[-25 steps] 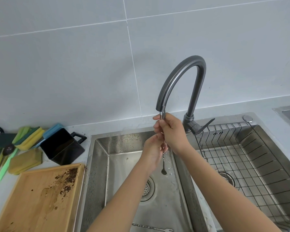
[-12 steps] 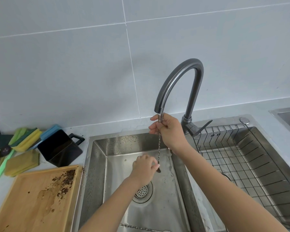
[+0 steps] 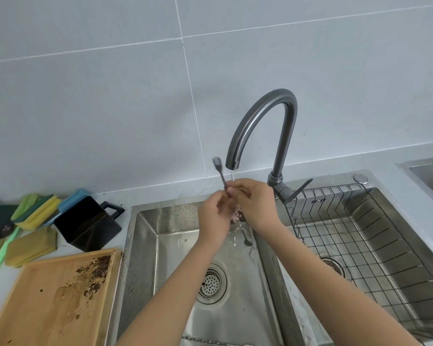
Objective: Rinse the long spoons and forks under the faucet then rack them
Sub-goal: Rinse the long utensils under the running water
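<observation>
Left hand (image 3: 216, 212) now raised beside right hand (image 3: 254, 204)

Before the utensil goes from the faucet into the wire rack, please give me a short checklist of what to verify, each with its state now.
1. Water runs from the faucet: ok.
2. Long utensil held firmly by the left hand and the right hand: ok.
3. Whole utensil rinsed: cannot tell; its upper end stands beside the spout, outside the stream.
4. Wire rack in the right basin has free space: ok.
5. Another utensil lies in the left basin, still to do: not ok.
</observation>
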